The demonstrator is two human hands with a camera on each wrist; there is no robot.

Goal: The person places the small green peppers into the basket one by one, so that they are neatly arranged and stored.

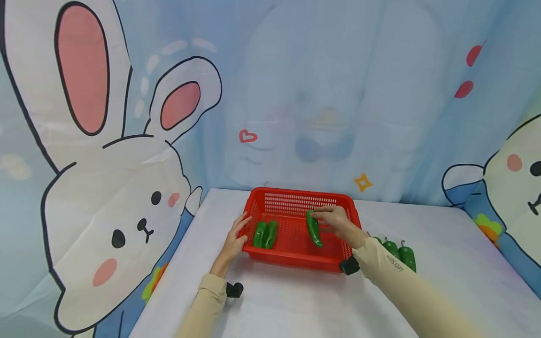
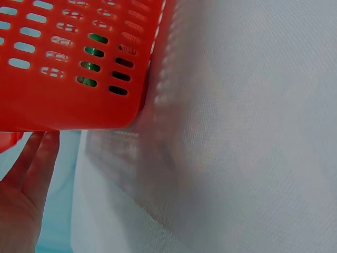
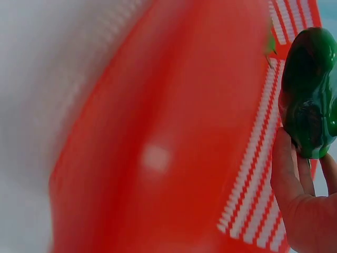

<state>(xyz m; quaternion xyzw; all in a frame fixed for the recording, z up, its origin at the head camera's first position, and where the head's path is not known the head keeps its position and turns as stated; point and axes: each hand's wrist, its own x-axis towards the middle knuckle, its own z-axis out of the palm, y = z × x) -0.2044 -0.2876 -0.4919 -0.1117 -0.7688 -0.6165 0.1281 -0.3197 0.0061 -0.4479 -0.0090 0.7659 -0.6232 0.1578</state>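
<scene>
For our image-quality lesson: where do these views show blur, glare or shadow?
Right wrist: red basket partly blurred, highlights on the green pepper in the right hand; left wrist: shadow on the table beside the basket; head: faint shadow in front of the basket.

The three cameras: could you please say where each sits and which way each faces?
Head: on the head, facing forward and down at the basket; left hand, right hand, sleeves show.
Left wrist: on that wrist, facing the basket's outside; left hand shows.
Right wrist: on that wrist, facing across the basket; right hand shows.
Head and right wrist share the held pepper.
</scene>
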